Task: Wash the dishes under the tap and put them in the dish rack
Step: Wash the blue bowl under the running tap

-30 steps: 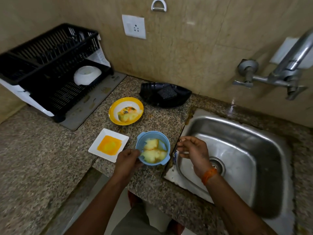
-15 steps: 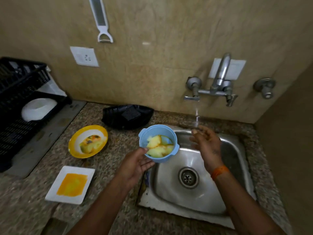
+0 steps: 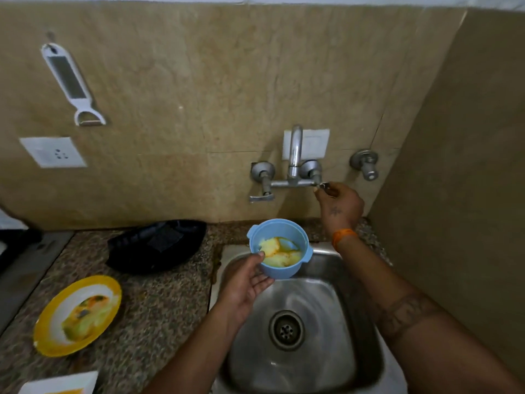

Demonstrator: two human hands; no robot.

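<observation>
Dim, soft, perhaps motion-blurred edges

sink point(image 3: 355, 351): shiny steel | bowl point(image 3: 281, 271): matt blue plastic | counter point(image 3: 159, 302): speckled granite

White square plate point(image 3: 61, 383) cut off by bottom edge; dish rack point(image 3: 17, 237) mostly out of frame at left, blurred; tap handle point(image 3: 325, 185) largely covered by right hand point(image 3: 339, 207); contents of black tray point(image 3: 157, 245) indistinct.

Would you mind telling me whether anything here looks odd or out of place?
Only one thing: the blue bowl, held over the sink by the left hand, still contains yellow food pieces, unscraped before washing.
</observation>
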